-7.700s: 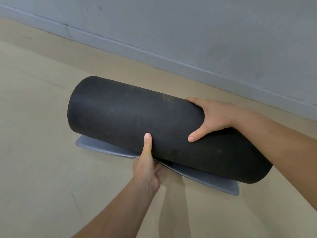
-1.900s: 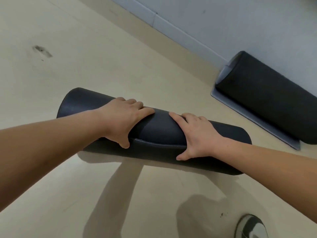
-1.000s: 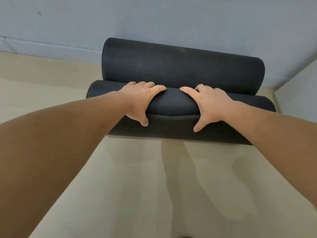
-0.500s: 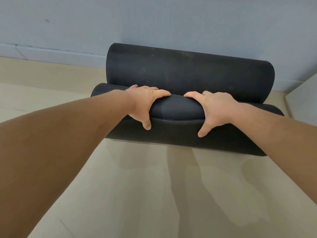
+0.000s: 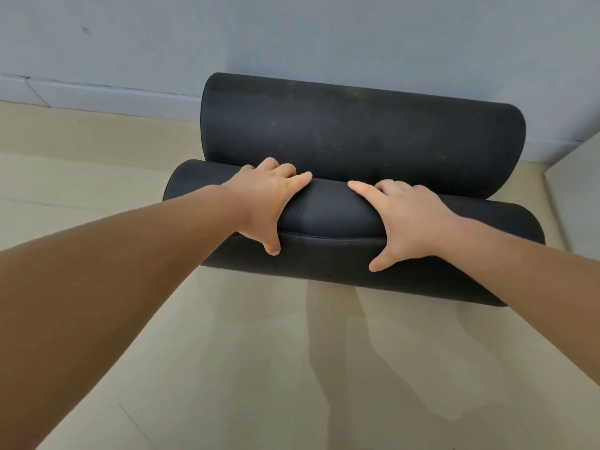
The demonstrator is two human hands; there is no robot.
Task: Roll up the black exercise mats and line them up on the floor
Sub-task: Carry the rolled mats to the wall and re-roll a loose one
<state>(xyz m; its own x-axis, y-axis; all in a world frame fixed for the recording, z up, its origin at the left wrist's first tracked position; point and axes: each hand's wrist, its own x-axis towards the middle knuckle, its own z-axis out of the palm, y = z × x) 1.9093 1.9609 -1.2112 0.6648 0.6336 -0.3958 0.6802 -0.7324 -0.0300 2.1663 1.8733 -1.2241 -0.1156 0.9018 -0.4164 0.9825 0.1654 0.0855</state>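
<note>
Carried mat (image 5: 331,254) now beside wall-side mat (image 5: 357,134).

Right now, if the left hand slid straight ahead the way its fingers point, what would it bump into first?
Probably the bigger rolled mat by the wall. The left hand grips the nearer rolled mat, fingertips almost there already.

A beige floor (image 5: 259,368) meets a pale blue-grey wall (image 5: 292,34) with a baseboard (image 5: 97,99).
</note>
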